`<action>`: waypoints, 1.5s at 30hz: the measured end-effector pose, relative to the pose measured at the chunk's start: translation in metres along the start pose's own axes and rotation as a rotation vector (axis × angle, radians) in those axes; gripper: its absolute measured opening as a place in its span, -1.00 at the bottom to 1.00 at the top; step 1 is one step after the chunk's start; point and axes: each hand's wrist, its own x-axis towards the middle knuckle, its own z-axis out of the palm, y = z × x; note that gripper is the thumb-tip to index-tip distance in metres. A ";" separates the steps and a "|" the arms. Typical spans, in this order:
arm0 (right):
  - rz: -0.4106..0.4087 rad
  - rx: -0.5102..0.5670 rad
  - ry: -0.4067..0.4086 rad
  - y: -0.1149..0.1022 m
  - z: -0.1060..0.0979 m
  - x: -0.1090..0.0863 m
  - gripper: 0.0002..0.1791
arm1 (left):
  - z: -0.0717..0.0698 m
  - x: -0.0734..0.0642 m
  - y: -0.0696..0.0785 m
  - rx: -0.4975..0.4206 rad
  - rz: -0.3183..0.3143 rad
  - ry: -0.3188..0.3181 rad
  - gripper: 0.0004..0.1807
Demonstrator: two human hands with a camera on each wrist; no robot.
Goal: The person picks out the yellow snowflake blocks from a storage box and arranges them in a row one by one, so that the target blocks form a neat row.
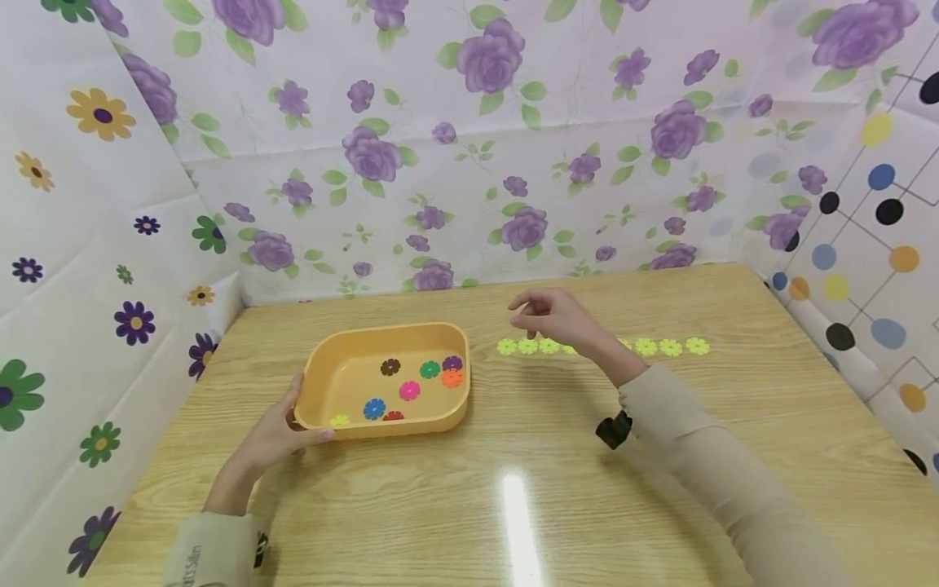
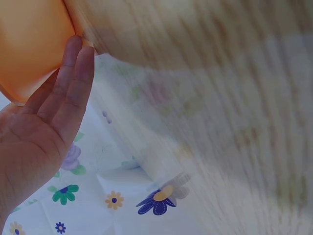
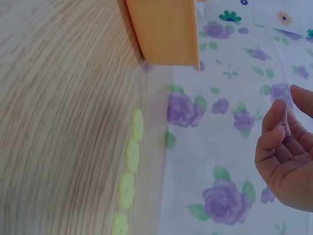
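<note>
On the left of the table stands a yellow-orange plastic tub (image 1: 462, 408). My left hand (image 1: 273, 436) grips its near left corner, thumb over the rim and fingers against the outer side; the left wrist view shows those fingers along the wall. Inside lie flat flower-shaped plastic discs: a blue disc (image 1: 374, 408), a pink disc (image 1: 409, 390), a brown disc (image 1: 390, 367) and several others. My right hand (image 1: 557, 316) hovers above a row of yellow-green discs (image 1: 645, 347), fingers loosely bent with nothing between them. The forearm hides part of that row.
The wooden table (image 1: 411, 505) reaches back to a wall covered in purple-flowered sheeting (image 1: 455, 187). Patterned sheets also line both sides. A small black device (image 1: 614, 430) sits at my right wrist.
</note>
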 end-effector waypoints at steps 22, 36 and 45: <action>-0.105 -0.035 -0.084 -0.020 0.069 0.032 -0.71 | 0.000 0.002 0.002 -0.023 -0.045 -0.012 0.23; -0.120 -0.096 -0.126 -0.023 0.115 0.049 -0.66 | 0.000 0.001 0.003 -0.028 -0.057 -0.014 0.23; -0.193 -0.163 -0.196 -0.021 0.157 0.056 -0.60 | 0.001 0.000 0.005 -0.020 -0.041 -0.010 0.22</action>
